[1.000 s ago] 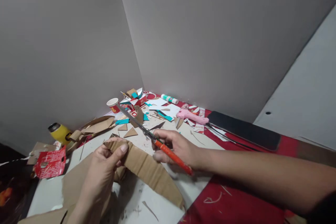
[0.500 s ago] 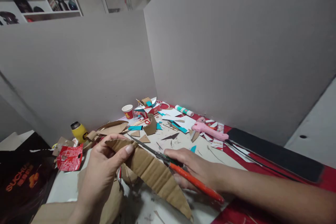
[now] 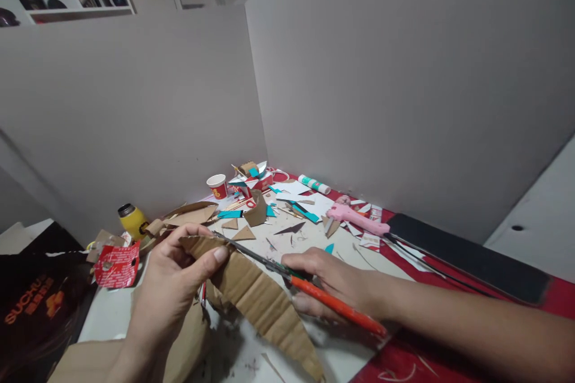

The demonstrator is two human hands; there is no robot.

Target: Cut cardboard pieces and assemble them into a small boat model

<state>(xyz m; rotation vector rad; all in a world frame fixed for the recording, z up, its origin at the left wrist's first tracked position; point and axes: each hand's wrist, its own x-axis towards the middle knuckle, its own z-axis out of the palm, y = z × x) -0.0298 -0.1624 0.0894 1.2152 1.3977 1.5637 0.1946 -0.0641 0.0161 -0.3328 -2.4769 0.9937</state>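
Note:
My left hand (image 3: 173, 275) pinches a curved strip of brown corrugated cardboard (image 3: 265, 296) near its upper end, thumb on the near face. The strip slants down to the right, creased across its width, and tapers to a point. In my right hand (image 3: 323, 281) are long-bladed scissors (image 3: 265, 261) with an orange-red handle and some green near the fingers. Their blades lie along the strip's upper edge, tips reaching past my left thumb. How far the blades are apart is hard to see. More cardboard (image 3: 191, 338) lies beneath my left wrist.
Paper and cardboard scraps (image 3: 245, 233) litter the white board (image 3: 278, 248). A pink glue gun (image 3: 357, 219), a glue stick (image 3: 314, 184), a paper cup (image 3: 217, 186) and a yellow bottle (image 3: 133, 221) stand or lie farther back. Grey partitions (image 3: 404, 84) enclose the table; a black bag (image 3: 36, 305) is left.
The scissors have shifted slightly up and left along the cardboard's edge. Both hands keep their hold, and the camera view has moved a little.

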